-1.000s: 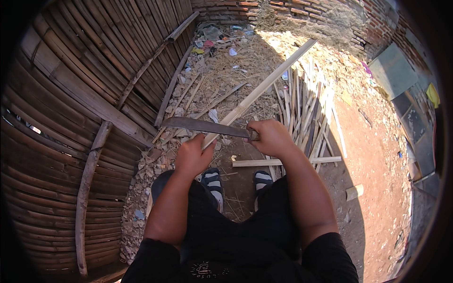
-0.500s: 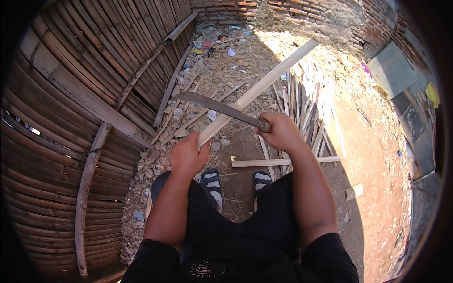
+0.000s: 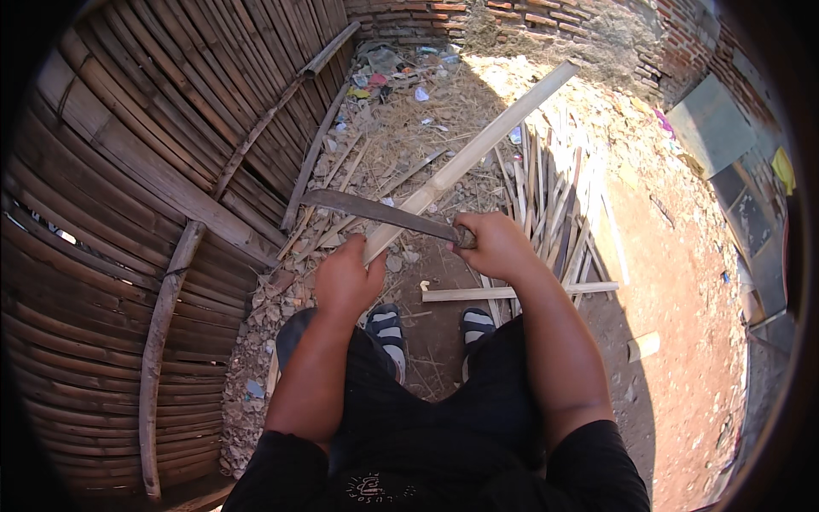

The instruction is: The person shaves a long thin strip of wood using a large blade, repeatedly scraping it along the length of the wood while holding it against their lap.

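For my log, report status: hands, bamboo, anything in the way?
Left hand gripping bamboo strip. Right hand gripping machete, crossing over strip. Nothing visibly blocking.

Pale bamboo strip (image 3: 467, 160), long, slanting up rightward; dark machete (image 3: 380, 210), flat-bladed, crossing the strip's nearer half

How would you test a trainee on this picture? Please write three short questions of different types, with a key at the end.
1. Which hand holds the long-bladed knife? A, left; B, right.
2. True or false: the left hand is empty.
3. Fill in: the dark slatted wall rises on the person's ____ side.

Key:
1. B, the right hand, which grips it by the handle.
2. False; it grips the near end of a pale strip.
3. left
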Motion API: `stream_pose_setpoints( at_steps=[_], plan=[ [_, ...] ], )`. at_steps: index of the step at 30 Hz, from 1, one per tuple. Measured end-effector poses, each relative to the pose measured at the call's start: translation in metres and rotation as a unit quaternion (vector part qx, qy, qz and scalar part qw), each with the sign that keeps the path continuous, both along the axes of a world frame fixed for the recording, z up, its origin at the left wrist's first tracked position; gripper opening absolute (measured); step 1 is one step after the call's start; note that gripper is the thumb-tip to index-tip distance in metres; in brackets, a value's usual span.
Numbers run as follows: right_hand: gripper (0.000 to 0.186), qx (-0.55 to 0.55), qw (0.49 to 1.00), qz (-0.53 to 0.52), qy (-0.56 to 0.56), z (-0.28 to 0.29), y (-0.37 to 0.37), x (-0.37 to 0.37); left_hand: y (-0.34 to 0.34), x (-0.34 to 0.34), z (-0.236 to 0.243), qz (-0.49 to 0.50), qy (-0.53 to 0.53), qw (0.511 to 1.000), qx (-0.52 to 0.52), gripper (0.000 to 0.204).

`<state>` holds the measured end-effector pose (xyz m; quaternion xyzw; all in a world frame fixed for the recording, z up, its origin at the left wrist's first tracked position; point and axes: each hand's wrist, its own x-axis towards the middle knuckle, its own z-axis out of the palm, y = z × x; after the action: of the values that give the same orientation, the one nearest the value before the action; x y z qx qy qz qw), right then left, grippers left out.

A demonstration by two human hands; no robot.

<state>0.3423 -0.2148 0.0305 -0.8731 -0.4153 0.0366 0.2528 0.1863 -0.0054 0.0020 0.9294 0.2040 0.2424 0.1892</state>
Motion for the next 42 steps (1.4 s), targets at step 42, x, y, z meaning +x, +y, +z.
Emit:
stream_pose_setpoints(
  at_steps=[42],
  plan=[
    [0.029,0.015,0.998,0.028,-0.045,0.000,-0.010,0.013,0.017,-0.006,-0.005,-0.131,0.116,0.956,-0.235,0.035]
  ],
)
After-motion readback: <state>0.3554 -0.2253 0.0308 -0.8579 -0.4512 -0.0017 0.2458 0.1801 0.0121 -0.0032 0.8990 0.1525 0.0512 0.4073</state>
